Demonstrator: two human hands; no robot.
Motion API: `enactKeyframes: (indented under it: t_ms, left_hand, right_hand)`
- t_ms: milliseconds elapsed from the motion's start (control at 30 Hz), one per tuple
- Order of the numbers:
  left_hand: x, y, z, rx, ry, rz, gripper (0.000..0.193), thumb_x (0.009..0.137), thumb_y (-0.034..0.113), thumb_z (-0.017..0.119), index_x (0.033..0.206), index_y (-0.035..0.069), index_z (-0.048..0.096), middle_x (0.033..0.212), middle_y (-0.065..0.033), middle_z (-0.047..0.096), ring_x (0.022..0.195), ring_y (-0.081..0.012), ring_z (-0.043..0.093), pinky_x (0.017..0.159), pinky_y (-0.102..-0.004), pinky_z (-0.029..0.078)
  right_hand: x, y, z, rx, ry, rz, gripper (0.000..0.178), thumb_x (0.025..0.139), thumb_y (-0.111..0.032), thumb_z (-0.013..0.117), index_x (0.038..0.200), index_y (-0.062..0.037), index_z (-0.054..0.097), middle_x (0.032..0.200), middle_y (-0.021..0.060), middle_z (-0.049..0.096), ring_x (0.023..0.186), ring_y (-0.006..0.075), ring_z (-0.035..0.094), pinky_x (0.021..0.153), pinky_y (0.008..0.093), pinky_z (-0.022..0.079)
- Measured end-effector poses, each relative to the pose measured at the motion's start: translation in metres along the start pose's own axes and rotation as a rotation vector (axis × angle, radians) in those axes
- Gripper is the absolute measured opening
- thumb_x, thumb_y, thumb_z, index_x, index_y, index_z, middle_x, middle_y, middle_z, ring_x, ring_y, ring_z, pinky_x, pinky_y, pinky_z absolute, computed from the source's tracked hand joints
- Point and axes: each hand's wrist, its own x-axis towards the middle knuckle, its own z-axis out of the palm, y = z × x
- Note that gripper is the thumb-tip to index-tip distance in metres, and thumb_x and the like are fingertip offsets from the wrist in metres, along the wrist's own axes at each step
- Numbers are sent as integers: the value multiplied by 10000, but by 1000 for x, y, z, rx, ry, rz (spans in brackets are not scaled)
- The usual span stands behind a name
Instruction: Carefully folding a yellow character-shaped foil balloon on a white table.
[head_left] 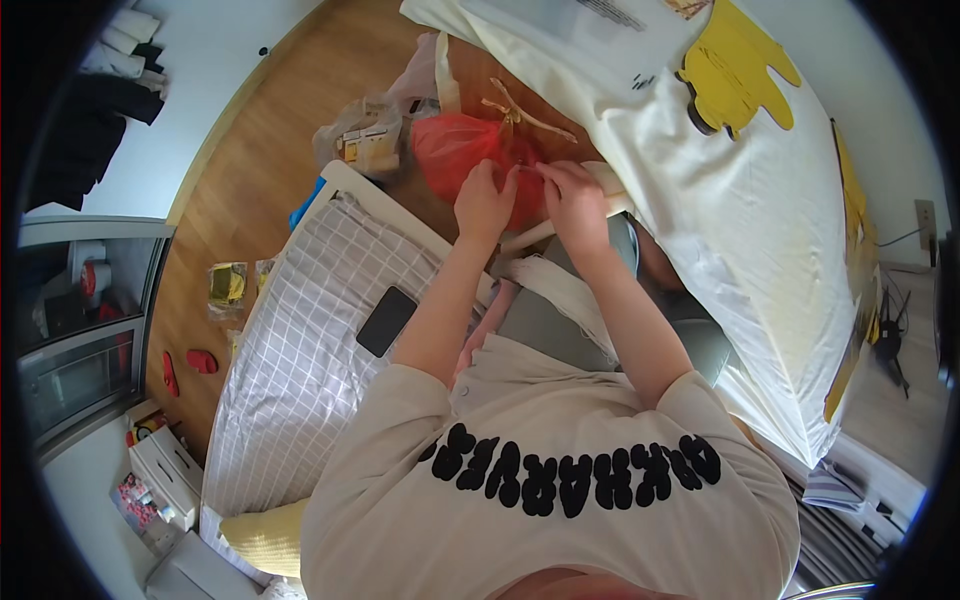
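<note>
My left hand [485, 202] and my right hand [578, 205] are close together at a red, see-through plastic bag [455, 148]. The fingertips of both hands are pinched. Between them is something small and thin that I cannot make out. Red plastic also shows below and between my hands. A pale strip with a gold-coloured piece [512, 112] lies just beyond my fingers. Below my forearms, a whitish fringed cloth [565, 292] lies over my lap.
On the left, a bed with a grey checked sheet [290, 310] holds a black phone [387, 322]. A clear bag of boxes [368, 143] stands past its corner. To the right, a white cloth [740, 250] drapes a large surface bearing a yellow flat shape [738, 75]. Red slippers [201, 361] lie on the floor.
</note>
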Motion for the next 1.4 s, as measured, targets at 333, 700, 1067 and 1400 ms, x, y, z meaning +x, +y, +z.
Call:
enactKeyframes:
  t_ms: [333, 700, 1067, 1400]
  left_hand:
    - [-13, -8, -10, -198, -10, 111, 159, 975, 193, 656, 979, 35, 638, 930, -174, 661, 861, -373, 662, 757, -453, 526]
    - [-14, -9, -14, -314, -127, 78, 173, 974, 173, 677, 1014, 6, 655, 957, -201, 672, 879, -375, 670, 791, -422, 531]
    - [-19, -28, -16, -380, -177, 102, 147, 994, 125, 681, 1065, -2, 660, 870, -85, 668, 737, -126, 602, 680, -288, 487]
    - [-48, 82, -118, -919, -728, 613, 137, 972, 145, 663, 984, 14, 702, 932, -52, 634, 794, -190, 590, 752, -301, 470]
  right_hand:
    - [22, 34, 37, 122, -367, 90, 572, 942, -16, 571, 1502, -43, 464, 1327, 243, 640, 1216, 349, 653, 1041, 404, 513]
    - [24, -1, 13, 187, -182, 112, 509, 938, 63, 506, 1437, -34, 501, 1296, 248, 630, 1155, 350, 679, 967, 438, 551]
    - [-29, -26, -68, 167, -35, 10, 431, 933, 49, 616, 1356, -22, 578, 1207, 169, 687, 1119, 318, 692, 958, 400, 551]
    - [-114, -40, -269, -136, 19, -436, 361, 844, 35, 720, 1189, -67, 703, 1201, 120, 711, 1043, 318, 703, 835, 391, 573]
